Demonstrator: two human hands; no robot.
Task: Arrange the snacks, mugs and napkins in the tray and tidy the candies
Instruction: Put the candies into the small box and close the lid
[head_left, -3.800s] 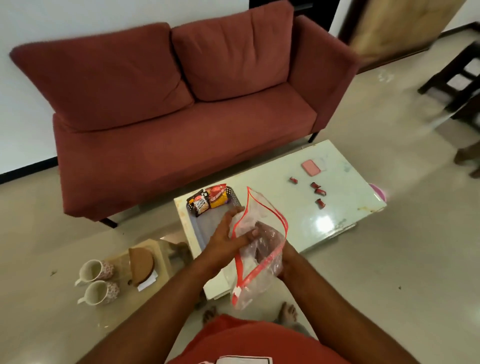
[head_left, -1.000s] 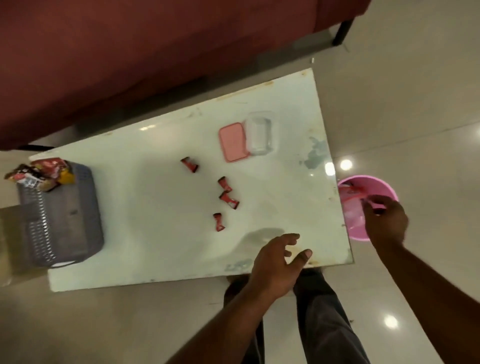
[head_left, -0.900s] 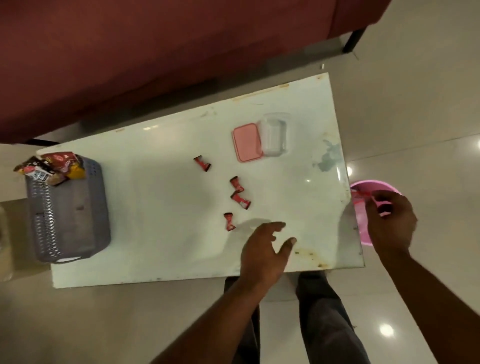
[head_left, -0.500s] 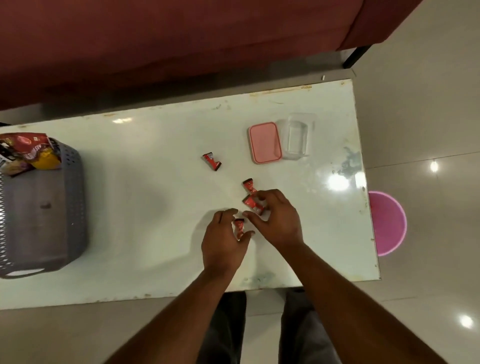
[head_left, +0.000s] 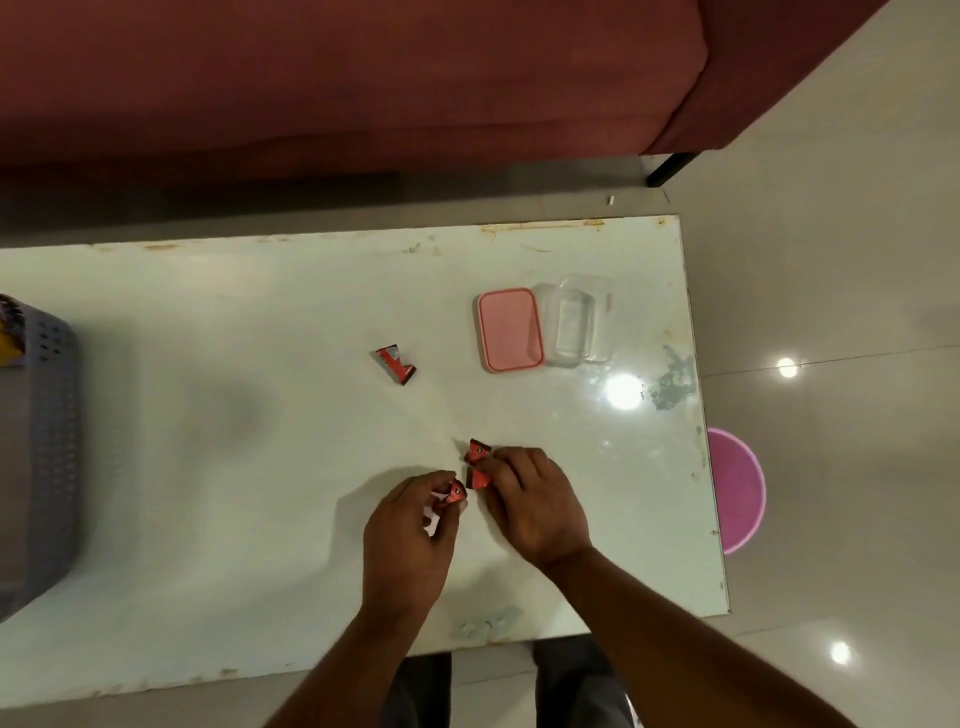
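Small red-wrapped candies lie on the white table (head_left: 208, 467). My left hand (head_left: 410, 535) pinches one candy (head_left: 453, 493) between thumb and fingers. My right hand (head_left: 535, 504) grips two more candies (head_left: 478, 465) at its fingertips, close to the left hand. A further candy (head_left: 396, 364) lies alone toward the sofa. A clear plastic box (head_left: 574, 322) stands open beside its pink lid (head_left: 510, 330). The grey perforated tray (head_left: 44, 441) sits at the left edge of the table, with snack packets (head_left: 10, 338) barely showing at its far end.
A red sofa (head_left: 363, 78) runs along the far side of the table. A pink bin (head_left: 735, 491) stands on the tiled floor just past the table's right end. My legs show below the near edge.
My right hand left the pink bin and came onto the table. Both hands closed on the candies near the middle and lifted them slightly. The view has shifted right and closer.
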